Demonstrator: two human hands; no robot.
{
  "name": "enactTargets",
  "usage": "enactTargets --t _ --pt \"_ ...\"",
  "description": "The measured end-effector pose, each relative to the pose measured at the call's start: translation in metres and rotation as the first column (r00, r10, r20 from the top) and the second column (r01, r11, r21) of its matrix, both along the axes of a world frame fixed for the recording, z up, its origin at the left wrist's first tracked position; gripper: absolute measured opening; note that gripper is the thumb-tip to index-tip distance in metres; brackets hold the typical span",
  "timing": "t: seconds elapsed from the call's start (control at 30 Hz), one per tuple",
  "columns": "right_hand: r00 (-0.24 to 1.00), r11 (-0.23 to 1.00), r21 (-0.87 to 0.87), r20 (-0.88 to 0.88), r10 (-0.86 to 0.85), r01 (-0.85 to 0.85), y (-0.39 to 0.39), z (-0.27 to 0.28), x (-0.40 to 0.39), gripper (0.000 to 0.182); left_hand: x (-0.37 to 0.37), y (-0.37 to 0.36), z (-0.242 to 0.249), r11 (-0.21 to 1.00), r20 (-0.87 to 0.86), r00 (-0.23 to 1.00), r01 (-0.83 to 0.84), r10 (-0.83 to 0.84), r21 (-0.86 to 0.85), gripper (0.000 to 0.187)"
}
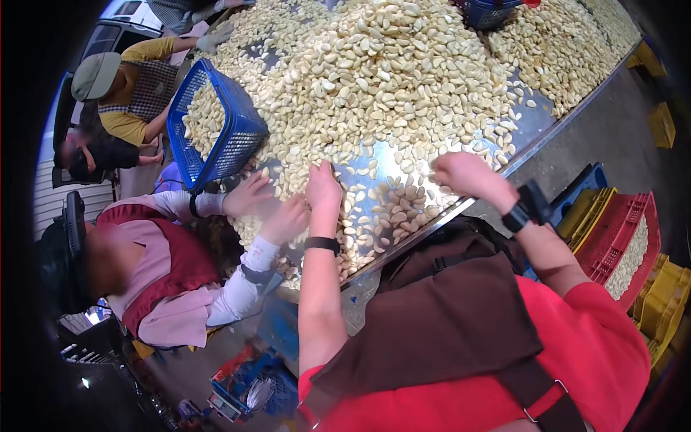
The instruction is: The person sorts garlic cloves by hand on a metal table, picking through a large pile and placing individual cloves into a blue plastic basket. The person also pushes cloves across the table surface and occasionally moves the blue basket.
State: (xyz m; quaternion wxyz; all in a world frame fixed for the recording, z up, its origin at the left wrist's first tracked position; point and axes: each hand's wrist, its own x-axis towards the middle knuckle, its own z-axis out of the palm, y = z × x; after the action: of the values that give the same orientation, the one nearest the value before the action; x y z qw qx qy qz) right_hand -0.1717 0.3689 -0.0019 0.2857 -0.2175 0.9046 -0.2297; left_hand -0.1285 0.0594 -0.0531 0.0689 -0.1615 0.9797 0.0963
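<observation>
Many pale, flat, oval pieces lie heaped on a metal table. My left hand, with a dark band on the wrist, is over the pieces near the middle of the table, its fingers curled at the heap's lower edge; what they hold, if anything, is hidden. To the right, my right hand reaches over the table near its edge, a dark watch on the wrist. Its fingers are bent down toward scattered pieces, and I cannot make out anything in them. Between my hands lies a thinner spread of pieces.
A blue basket of pieces stands at the left. Close beside my left hand are the hands of a co-worker. Another person works farther back. Red and yellow crates are stacked at the right.
</observation>
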Motion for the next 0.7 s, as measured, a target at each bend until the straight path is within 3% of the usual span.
enactTargets --t 0.1,0.13,0.2,0.23,0.3,0.33,0.37,0.43,0.47,0.5,0.53,0.57,0.63,0.67,0.7 --pt "0.953 0.95 0.11 -0.051 0.298 -0.292 -0.047 -0.04 0.023 0.018 0.004 -0.002 0.007 1.0 0.126 0.992 -0.026 0.024 0.011 0.019" --pt "0.928 0.937 -0.209 -0.308 0.208 -0.28 -0.056 -0.036 0.038 0.012 0.007 -0.004 0.004 1.0 0.118 0.993 -0.011 0.01 0.009 0.019" --pt "0.845 0.847 -0.311 -0.47 0.257 -0.43 -0.088 -0.027 0.045 0.005 0.011 -0.006 -0.003 0.999 0.111 0.993 -0.034 0.033 0.004 0.017" --pt "0.845 0.848 -0.315 -0.473 0.249 -0.427 -0.097 -0.03 0.048 0.005 0.013 -0.003 -0.002 1.0 0.109 0.994 -0.029 0.029 -0.003 0.017" --pt "0.755 0.829 -0.165 -0.533 0.381 -0.535 -0.11 -0.047 0.049 0.004 0.017 -0.001 0.002 0.992 0.11 0.99 -0.096 0.087 0.077 0.016" --pt "0.799 0.834 -0.144 -0.408 0.441 -0.533 -0.111 -0.048 0.05 0.01 0.021 -0.003 -0.002 0.992 0.071 0.993 -0.1 0.094 0.083 0.017" --pt "0.805 0.846 -0.135 -0.414 0.425 -0.515 -0.108 -0.049 0.054 0.01 0.027 -0.006 -0.005 0.985 0.013 0.99 -0.139 0.139 0.101 0.014" --pt "0.937 0.881 -0.323 -0.076 0.34 -0.345 -0.084 -0.033 0.054 0.013 0.034 -0.004 -0.014 0.963 -0.194 0.964 -0.138 0.184 0.231 0.01" --pt "0.953 0.908 -0.288 -0.074 0.295 -0.303 -0.07 -0.028 0.049 0.013 0.029 0.003 -0.011 0.93 -0.2 0.944 -0.193 0.263 0.311 0.01" --pt "0.971 0.889 -0.421 0.069 0.23 -0.18 -0.059 -0.024 0.047 0.014 0.023 0.018 0.008 0.864 -0.257 0.919 -0.146 0.298 0.482 0.011" --pt "0.959 0.842 -0.538 0.214 0.184 -0.041 -0.047 -0.019 0.047 0.016 0.011 0.034 0.022 0.646 -0.078 0.912 -0.223 0.403 0.73 0.012" --pt "0.965 0.854 -0.519 0.213 0.153 -0.021 -0.036 -0.015 0.046 0.016 -0.003 0.049 0.034 0.363 0.128 0.886 -0.309 0.445 0.879 0.014" --pt "0.975 0.889 -0.457 0.189 0.121 -0.022 -0.021 -0.006 0.046 0.017 -0.04 0.092 0.054 0.085 0.33 0.939 -0.338 0.094 0.937 0.02" --pt "0.994 0.907 -0.419 0.077 0.08 -0.041 -0.014 -0.013 0.051 0.016 -0.066 0.118 0.058 -0.044 0.302 0.946 -0.309 -0.121 0.95 0.022" --pt "0.995 0.909 -0.415 0.073 0.074 -0.037 -0.005 -0.012 0.051 0.016 -0.083 0.161 0.094 -0.155 0.235 0.97 -0.243 -0.065 0.958 0.028"
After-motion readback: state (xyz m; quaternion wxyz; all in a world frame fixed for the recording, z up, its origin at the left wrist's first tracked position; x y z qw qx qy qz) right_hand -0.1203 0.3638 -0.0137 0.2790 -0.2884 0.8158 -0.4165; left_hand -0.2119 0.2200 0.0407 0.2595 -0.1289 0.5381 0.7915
